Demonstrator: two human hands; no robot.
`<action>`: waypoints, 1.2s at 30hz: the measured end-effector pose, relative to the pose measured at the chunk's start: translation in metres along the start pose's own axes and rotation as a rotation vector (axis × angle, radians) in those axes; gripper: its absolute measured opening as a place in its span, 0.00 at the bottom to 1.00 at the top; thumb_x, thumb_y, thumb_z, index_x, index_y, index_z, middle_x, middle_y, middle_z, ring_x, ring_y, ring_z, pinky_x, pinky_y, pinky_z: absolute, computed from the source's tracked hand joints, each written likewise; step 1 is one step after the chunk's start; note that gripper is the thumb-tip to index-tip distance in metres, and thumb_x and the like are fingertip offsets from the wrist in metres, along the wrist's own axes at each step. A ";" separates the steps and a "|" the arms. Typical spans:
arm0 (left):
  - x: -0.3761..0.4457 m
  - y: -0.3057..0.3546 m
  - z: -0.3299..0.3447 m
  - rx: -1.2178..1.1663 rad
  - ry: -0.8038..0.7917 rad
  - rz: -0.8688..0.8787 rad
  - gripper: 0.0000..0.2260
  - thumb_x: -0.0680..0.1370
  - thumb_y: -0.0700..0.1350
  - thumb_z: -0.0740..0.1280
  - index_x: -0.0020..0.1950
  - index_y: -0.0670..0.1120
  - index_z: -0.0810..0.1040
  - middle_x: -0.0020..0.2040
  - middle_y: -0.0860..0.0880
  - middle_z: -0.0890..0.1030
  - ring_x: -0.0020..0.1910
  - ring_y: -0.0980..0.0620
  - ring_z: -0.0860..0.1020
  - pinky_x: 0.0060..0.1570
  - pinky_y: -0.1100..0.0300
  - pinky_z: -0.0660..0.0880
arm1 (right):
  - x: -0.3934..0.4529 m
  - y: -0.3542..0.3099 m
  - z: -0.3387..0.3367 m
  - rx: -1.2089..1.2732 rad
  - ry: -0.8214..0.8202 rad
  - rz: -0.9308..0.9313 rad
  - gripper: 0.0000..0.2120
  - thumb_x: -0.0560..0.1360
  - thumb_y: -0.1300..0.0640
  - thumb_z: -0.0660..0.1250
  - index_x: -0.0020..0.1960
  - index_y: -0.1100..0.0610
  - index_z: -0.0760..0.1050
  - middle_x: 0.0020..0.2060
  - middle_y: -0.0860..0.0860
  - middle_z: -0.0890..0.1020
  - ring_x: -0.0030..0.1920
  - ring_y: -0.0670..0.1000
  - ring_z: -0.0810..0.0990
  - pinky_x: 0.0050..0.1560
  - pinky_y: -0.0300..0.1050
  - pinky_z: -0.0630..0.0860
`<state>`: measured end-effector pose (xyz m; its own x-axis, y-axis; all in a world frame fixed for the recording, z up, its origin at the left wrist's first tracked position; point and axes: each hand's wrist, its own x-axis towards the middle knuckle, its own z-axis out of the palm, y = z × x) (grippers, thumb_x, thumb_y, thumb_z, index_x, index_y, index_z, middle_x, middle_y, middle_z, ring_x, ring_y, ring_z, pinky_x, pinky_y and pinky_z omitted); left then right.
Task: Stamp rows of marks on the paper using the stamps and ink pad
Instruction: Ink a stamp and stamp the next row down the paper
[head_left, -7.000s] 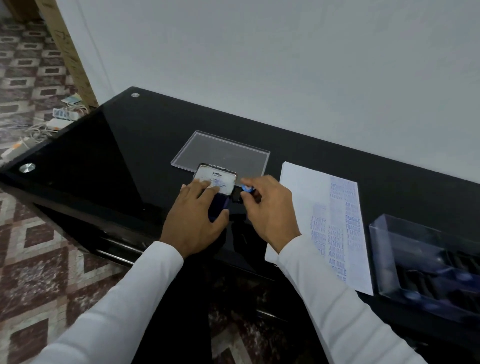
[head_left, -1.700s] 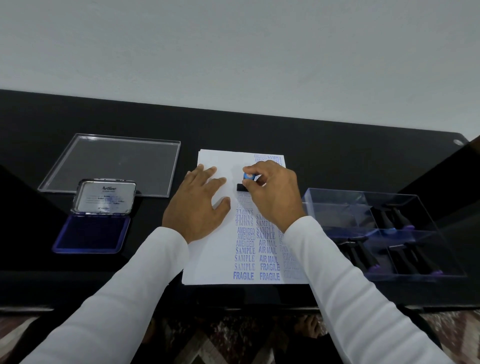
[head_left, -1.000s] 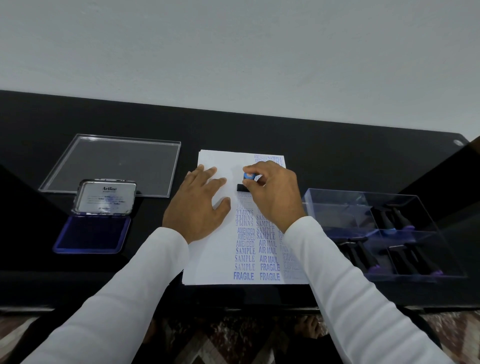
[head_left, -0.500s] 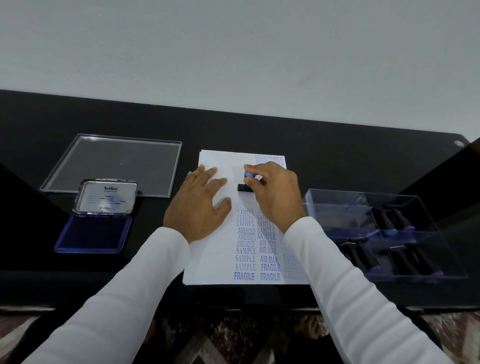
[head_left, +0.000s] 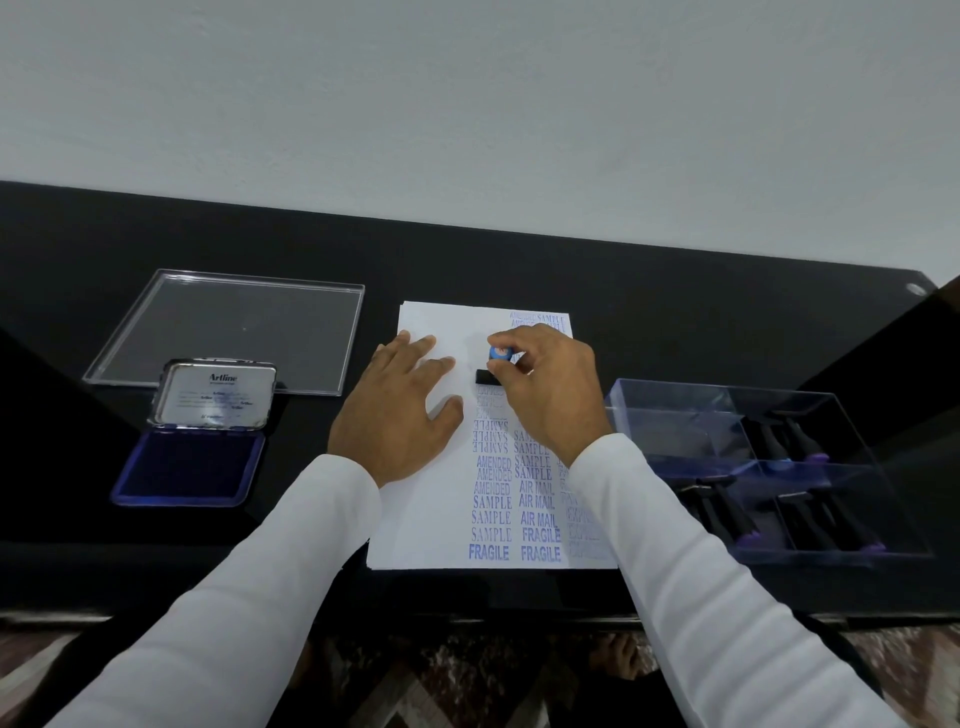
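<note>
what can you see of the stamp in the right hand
The stamp stands upright on the white paper, at the top of a column of blue marks. It has a round blue knob on top and a flat black rectangular base, both plastic by the look. The right hand pinches the knob with curled fingers and hides most of the handle. Its printing face cannot be seen.

Glossy black table (head_left: 675, 291), matt white paper (head_left: 431, 519), clear plastic box (head_left: 675, 415), shiny metal ink-pad lid (head_left: 215, 397).
</note>
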<state>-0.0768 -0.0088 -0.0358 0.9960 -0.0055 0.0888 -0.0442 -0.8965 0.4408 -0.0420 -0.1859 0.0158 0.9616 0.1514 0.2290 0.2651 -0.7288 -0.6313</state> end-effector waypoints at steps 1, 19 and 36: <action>0.000 0.000 0.000 -0.002 -0.001 -0.001 0.25 0.80 0.63 0.60 0.76 0.56 0.67 0.81 0.54 0.59 0.81 0.49 0.51 0.76 0.50 0.50 | 0.000 0.000 0.000 -0.004 -0.004 0.003 0.12 0.77 0.55 0.72 0.59 0.53 0.82 0.55 0.49 0.83 0.46 0.46 0.81 0.54 0.35 0.74; 0.001 0.000 0.001 -0.004 0.008 0.003 0.25 0.80 0.63 0.60 0.76 0.56 0.68 0.81 0.54 0.59 0.81 0.49 0.52 0.76 0.50 0.50 | -0.001 -0.005 -0.003 -0.012 -0.007 0.007 0.14 0.77 0.56 0.71 0.62 0.54 0.81 0.58 0.49 0.82 0.53 0.48 0.82 0.58 0.37 0.73; -0.002 0.001 -0.001 -0.023 0.014 0.006 0.24 0.81 0.62 0.60 0.76 0.57 0.68 0.81 0.56 0.59 0.81 0.50 0.50 0.76 0.49 0.52 | -0.007 0.003 -0.014 0.469 0.399 0.342 0.05 0.75 0.59 0.70 0.49 0.51 0.80 0.41 0.45 0.84 0.41 0.49 0.84 0.43 0.51 0.84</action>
<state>-0.0789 -0.0094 -0.0351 0.9946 -0.0043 0.1037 -0.0519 -0.8860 0.4608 -0.0488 -0.1990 0.0227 0.9206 -0.3571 0.1580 0.0412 -0.3135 -0.9487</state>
